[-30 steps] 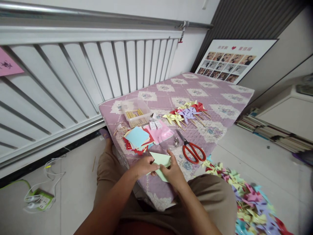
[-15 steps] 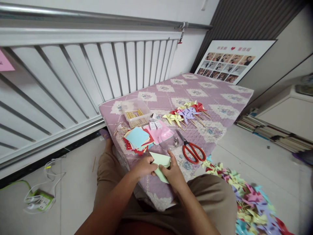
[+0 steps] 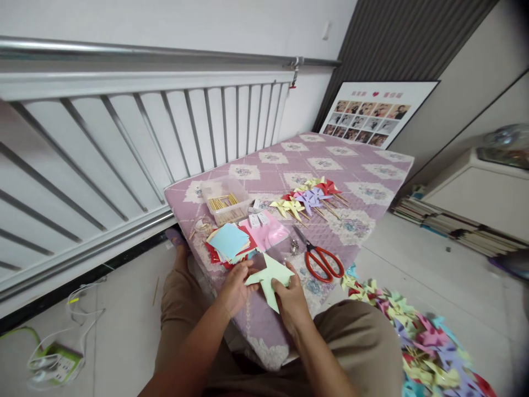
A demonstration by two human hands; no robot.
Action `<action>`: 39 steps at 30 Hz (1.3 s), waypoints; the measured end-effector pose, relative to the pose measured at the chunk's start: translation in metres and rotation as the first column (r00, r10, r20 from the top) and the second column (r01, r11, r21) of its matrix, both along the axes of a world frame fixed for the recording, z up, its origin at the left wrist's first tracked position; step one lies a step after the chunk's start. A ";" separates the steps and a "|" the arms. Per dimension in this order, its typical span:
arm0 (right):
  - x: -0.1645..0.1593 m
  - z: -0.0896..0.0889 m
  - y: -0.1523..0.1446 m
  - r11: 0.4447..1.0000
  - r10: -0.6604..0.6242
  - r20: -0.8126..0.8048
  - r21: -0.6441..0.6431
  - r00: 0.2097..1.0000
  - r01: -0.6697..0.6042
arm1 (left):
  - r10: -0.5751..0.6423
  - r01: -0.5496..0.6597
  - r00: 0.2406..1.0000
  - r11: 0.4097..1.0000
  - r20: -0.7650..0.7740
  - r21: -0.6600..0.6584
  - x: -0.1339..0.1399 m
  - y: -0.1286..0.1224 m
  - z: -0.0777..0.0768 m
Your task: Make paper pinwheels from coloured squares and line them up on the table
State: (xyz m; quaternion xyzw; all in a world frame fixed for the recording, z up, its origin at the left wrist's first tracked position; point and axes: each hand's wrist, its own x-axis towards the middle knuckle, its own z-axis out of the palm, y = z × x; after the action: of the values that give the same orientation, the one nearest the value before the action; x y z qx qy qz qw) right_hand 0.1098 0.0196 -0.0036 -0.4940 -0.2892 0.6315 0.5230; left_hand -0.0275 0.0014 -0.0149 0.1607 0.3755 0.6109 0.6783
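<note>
Taking the red-handled scissors (image 3: 323,261) as the fixed mark on the quilted mattress (image 3: 372,165), everything the person works with lies to their left or just beyond them.

Farthest left of the scissors, a clear box of wooden sticks (image 3: 225,201) sits near the mattress edge. If an elbow swings wide, it looks light enough to tip and scatter sticks to the floor. Nearer the scissors lies a loose stack of coloured paper squares (image 3: 229,242), blue on top, red underneath. The left hand (image 3: 235,286) works right against its near edge, so a careless drag could fan the sheets off the mattress.

That left hand is closed on one point of the pale green folded paper (image 3: 270,278), pinching it between thumb and fingers. The right hand (image 3: 292,300), just left of and below the scissors, is clamped on the opposite side. The paper is held just above the near edge of the mattress, partly folded into points. Pulling both ways too hard could tear it or spoil a crease.

Beyond the scissors lie finished pinwheels (image 3: 309,198). Right of the scissors, more pinwheels (image 3: 417,342) are heaped on the floor, where a shifting knee could crush them.
</note>
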 end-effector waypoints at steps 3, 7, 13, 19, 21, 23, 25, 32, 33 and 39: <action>-0.005 0.004 0.000 0.996 -0.085 -0.115 -0.050 0.990 0.080 | 0.085 -0.085 0.994 0.996 0.067 0.003 0.005 -0.007 -0.003; -0.011 0.004 0.000 0.989 -0.141 -0.168 -0.069 0.976 0.131 | 0.072 -0.075 0.995 0.996 0.066 0.039 0.020 -0.018 0.002; -0.014 -0.006 -0.004 0.993 -0.114 -0.111 -0.006 0.987 0.114 | 0.104 -0.103 0.995 0.989 0.004 -0.107 0.037 -0.017 0.022; -0.016 -0.009 -0.011 0.992 -0.122 0.018 0.035 0.992 0.122 | 0.107 -0.106 0.994 0.986 0.002 -0.131 0.044 -0.008 0.027; -0.017 -0.010 -0.012 0.992 -0.120 0.045 0.048 0.992 0.117 | 0.122 -0.123 0.992 0.984 -0.014 -0.133 0.045 -0.008 0.024; -0.017 -0.011 -0.014 0.991 -0.120 0.084 0.063 0.989 0.115 | 0.147 -0.152 0.988 0.977 -0.047 -0.148 0.046 -0.009 0.022; -0.016 -0.012 -0.015 0.992 -0.114 0.118 0.074 0.987 0.106 | 0.162 -0.180 0.981 0.966 -0.109 -0.187 0.047 -0.009 0.023; -0.019 -0.011 -0.019 0.990 -0.121 0.108 0.082 0.987 0.113 | 0.163 -0.197 0.968 0.965 -0.194 -0.173 0.049 -0.011 0.032; -0.019 -0.010 -0.020 0.991 -0.114 0.083 0.075 0.990 0.108 | 0.168 -0.202 0.967 0.964 -0.191 -0.174 0.049 -0.010 0.031; 0.002 0.005 -0.017 0.998 0.018 -0.116 0.068 0.993 -0.010 | 0.120 -0.156 0.975 0.971 -0.189 -0.184 0.029 -0.002 0.022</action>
State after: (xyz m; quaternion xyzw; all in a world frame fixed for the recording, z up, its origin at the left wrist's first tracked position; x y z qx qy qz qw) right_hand 0.1122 0.0029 0.0014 -0.4362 -0.2828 0.6528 0.5511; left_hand 0.0011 -0.0009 0.0066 0.1196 0.5033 0.5997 0.6105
